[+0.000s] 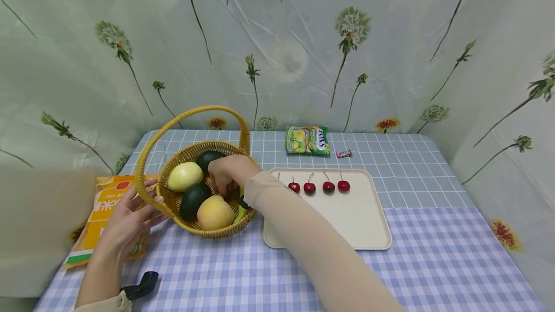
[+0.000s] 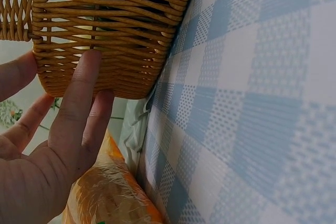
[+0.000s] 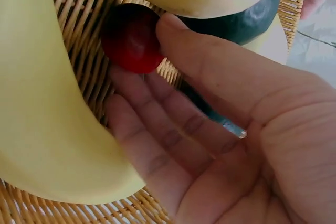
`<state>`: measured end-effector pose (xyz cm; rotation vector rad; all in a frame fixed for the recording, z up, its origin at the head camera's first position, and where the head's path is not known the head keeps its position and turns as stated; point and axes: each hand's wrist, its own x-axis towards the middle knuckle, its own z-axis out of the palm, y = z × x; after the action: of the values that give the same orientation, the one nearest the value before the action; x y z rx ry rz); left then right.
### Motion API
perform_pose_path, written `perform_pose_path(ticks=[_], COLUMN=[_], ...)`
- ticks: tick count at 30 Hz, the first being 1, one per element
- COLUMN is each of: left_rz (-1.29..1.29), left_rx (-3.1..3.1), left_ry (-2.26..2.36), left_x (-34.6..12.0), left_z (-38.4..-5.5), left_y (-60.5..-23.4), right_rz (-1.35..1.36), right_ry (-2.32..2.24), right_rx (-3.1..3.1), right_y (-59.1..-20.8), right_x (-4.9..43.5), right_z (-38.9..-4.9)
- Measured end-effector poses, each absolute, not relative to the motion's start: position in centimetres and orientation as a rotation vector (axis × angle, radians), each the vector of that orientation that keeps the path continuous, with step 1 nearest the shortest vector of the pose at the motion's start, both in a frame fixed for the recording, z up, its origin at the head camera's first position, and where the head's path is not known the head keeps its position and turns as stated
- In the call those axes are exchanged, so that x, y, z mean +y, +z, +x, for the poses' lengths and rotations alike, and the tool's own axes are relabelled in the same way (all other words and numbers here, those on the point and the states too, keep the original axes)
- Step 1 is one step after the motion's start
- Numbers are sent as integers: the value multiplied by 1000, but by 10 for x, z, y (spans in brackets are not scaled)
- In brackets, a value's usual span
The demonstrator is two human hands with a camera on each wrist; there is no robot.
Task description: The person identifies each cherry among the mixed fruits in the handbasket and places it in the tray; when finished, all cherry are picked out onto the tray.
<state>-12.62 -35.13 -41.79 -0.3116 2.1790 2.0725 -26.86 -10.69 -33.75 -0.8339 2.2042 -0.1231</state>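
In the head view a wicker basket [image 1: 204, 234] with a tall handle holds a peach [image 1: 215, 213], a pale yellow oval fruit [image 1: 185, 176], dark green avocado-like fruits [image 1: 194, 201] and a partly hidden banana [image 1: 240, 213]. My right hand [image 1: 230, 170] reaches down inside it. Seen from the right wrist, the thumb and fingers pinch a dark red cherry [image 3: 132, 39] beside the banana [image 3: 47, 108]. Against the basket's left outer side, my left hand [image 1: 132, 215] touches the weave with spread, fairly straight fingers [image 2: 79, 85].
Right of the basket lies a cream tray [image 1: 347, 225] with several stemmed cherries [image 1: 328, 187] in a row; my right forearm passes over its left part. Behind it are a green candy bag [image 1: 307, 140] and a small pink wrapped candy [image 1: 344, 153]. An orange food packet [image 1: 106, 201] lies at left.
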Motion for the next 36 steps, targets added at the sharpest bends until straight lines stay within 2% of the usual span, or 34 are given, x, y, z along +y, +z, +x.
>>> perform_pose_path(ticks=[36], left_rz=[-329], left_rx=[2231], left_ry=[2001], left_x=[-352], left_z=[-126], left_y=[-417], right_rz=[-895], right_ry=[-97], right_rx=[2279], right_y=[-336], right_x=[-95], right_z=[-266])
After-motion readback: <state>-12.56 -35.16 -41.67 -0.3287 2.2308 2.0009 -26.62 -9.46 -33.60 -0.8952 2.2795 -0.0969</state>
